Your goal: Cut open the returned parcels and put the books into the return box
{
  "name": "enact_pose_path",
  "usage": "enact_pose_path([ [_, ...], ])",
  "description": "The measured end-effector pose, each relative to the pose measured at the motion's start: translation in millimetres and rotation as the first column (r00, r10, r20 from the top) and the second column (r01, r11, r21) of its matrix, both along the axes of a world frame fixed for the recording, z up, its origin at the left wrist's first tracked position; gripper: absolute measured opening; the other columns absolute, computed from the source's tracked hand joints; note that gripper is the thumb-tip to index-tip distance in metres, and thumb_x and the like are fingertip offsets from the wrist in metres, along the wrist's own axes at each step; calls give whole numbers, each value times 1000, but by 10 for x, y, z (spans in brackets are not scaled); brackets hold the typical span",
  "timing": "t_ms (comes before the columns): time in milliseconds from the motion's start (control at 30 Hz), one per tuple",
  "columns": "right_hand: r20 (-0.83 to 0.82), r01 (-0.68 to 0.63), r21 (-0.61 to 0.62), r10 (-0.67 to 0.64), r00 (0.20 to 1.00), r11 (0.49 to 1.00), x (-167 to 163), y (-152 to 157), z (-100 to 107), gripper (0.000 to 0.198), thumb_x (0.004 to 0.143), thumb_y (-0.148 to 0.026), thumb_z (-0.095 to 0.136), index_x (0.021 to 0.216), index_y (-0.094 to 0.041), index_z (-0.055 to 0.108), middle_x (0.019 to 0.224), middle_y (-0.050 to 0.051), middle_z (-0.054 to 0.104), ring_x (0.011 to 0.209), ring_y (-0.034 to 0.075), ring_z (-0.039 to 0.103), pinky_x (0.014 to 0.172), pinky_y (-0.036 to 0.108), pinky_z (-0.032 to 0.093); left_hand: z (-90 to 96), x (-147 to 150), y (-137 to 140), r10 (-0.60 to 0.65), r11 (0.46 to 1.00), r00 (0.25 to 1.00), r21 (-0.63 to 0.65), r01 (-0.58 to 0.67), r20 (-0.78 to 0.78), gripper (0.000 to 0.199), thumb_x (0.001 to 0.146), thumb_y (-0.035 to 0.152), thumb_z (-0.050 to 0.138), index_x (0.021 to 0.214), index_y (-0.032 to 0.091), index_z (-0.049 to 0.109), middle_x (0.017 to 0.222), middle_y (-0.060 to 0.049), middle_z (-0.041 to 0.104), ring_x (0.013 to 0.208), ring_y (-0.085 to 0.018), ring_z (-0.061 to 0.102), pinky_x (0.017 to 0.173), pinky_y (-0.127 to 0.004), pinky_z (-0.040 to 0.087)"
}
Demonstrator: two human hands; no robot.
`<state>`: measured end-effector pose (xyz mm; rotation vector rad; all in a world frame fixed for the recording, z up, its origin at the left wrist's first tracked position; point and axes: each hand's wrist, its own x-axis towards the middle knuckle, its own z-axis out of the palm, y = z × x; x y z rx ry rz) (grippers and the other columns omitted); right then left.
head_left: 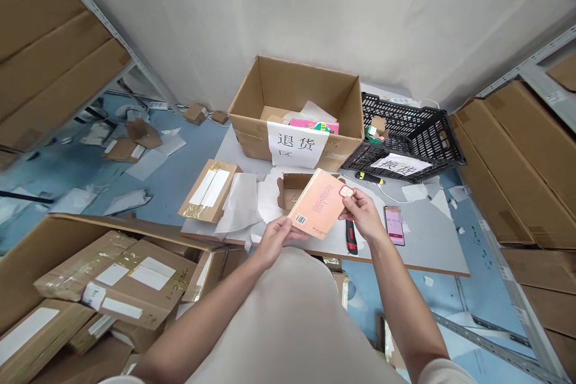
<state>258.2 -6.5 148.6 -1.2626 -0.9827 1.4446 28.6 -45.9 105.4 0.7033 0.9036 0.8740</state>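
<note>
A thin pink-orange book with a barcode is held tilted above the table's front edge. My left hand pinches its lower left corner. At its right edge my right hand grips it, the thumb beside a red-framed white sticker. Behind the book lies an open small cardboard box, partly hidden by it. Below my right hand is a red and black box cutter. A phone with a lit screen lies farther right on the white table.
A large open carton with a paper sign holds a pink item. Beside it stands a black plastic crate. A taped parcel sits on the table's left. Another big carton full of parcels stands at lower left; shelves flank both sides.
</note>
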Motion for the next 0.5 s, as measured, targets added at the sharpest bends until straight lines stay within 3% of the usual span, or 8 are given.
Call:
enact_pose_path([
  [100,25,-28,-3,28,999,1000,14,0,22,30,69,-43,73,85,-20,63,68,-3,64,53,8,60,45,18,54,20,40,-4,113,993,985,33,-109,-129,42,68,54,69,84,15,64,83,-5,70,67,-18,67,75,-34,53],
  [267,27,7,24,-8,1000,1000,62,-24,-4,30,69,-41,72,91,-21,67,69,-2,65,56,11,60,47,21,53,58,76,-32,103,994,984,46,-97,-144,39,70,49,68,86,14,68,82,-5,69,63,-15,64,68,-29,53],
  [367,-96,-13,44,17,995,999,66,-37,-3,44,70,-46,68,106,-21,67,89,4,70,74,19,66,55,29,56,54,94,-54,51,998,998,-29,-52,-23,33,73,44,68,84,13,68,76,-4,67,54,-9,58,66,-26,51],
  [500,-144,4,128,14,990,992,-40,20,74,56,61,-34,77,114,-25,63,124,5,60,107,23,60,77,32,54,121,181,-41,-101,963,969,-223,153,226,27,73,36,70,85,12,69,71,-5,66,56,-9,57,67,-26,50],
])
